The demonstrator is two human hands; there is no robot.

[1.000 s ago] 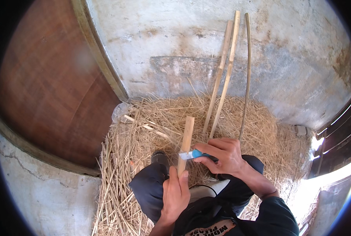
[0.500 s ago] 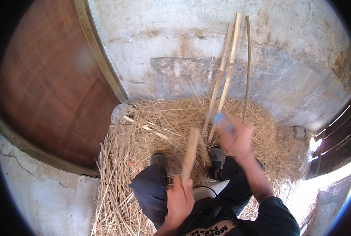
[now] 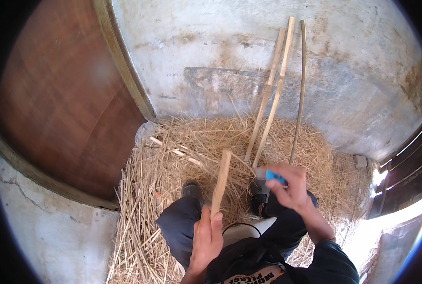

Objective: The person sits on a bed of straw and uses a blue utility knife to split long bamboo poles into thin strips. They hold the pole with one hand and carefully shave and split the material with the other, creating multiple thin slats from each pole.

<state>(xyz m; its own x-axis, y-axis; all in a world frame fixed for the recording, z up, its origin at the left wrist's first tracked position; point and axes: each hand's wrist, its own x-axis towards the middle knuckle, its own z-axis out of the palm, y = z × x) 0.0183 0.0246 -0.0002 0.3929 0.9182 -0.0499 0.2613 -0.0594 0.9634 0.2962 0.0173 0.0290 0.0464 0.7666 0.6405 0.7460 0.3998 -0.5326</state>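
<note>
My left hand (image 3: 208, 236) is closed round the lower end of a pale bamboo piece (image 3: 222, 177), which slants up and away from me between my knees. My right hand (image 3: 291, 185) grips a blue-handled knife (image 3: 275, 177) to the right of the bamboo. Its greyish blade end points left and stands apart from the bamboo. Fingers hide much of the handle. Below lies a thick layer of straw-like strips and shavings (image 3: 182, 128), around my dark shoes (image 3: 192, 191).
Two pale bamboo strips (image 3: 279, 90) and a darker thin pole (image 3: 301, 85) lean on the stained wall (image 3: 220, 42). A brown door panel (image 3: 69, 104) in a wooden frame is at left. Dark slats (image 3: 402, 168) stand at right. I sit on something white (image 3: 241, 232).
My right hand has come down and slightly right with the knife, and its motion blur is gone. The bamboo piece in my left hand has shifted a little left.
</note>
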